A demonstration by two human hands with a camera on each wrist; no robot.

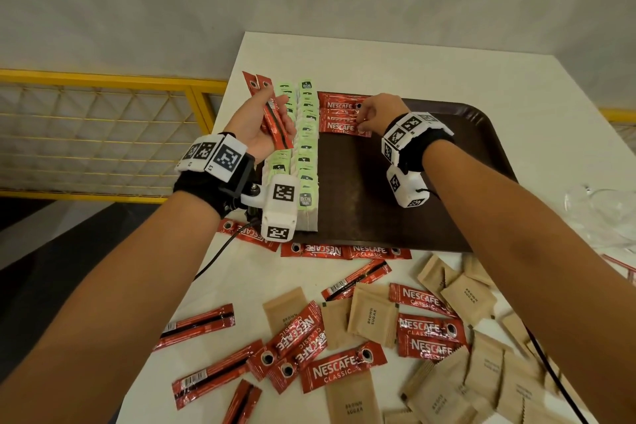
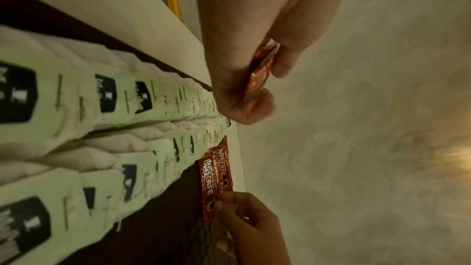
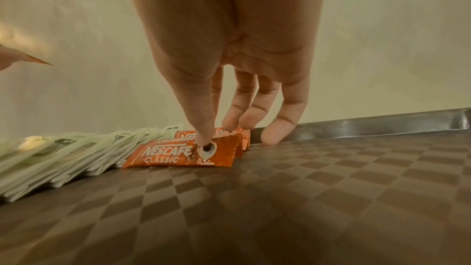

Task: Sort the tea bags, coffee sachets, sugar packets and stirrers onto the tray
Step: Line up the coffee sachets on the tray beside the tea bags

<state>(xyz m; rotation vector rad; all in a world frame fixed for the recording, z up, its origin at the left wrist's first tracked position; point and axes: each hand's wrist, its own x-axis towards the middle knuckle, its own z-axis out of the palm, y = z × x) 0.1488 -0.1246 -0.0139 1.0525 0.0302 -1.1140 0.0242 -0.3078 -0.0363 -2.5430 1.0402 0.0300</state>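
Note:
A brown tray [image 1: 395,182] lies on the white table. Two rows of green tea bags [image 1: 306,134] run along its left side. Beside them, at the far end, several red coffee sachets [image 1: 339,117] overlap in a row. My right hand [image 1: 375,112] reaches down onto their right ends. Its thumb [image 3: 203,138] sits on the nearest sachet [image 3: 173,154], pinching its end, and the other fingertips touch the sachets behind. My left hand [image 1: 261,127] hovers palm-up over the tea bags [image 2: 102,108], gripping a bundle of coffee sachets [image 1: 275,120] [image 2: 260,72].
Loose coffee sachets [image 1: 344,368] and brown sugar packets [image 1: 371,317] are scattered on the near table. Clear plastic [image 1: 602,206] lies at the right edge. A yellow railing [image 1: 103,120] stands beyond the table's left edge. A black cable [image 1: 220,251] trails from my left wrist.

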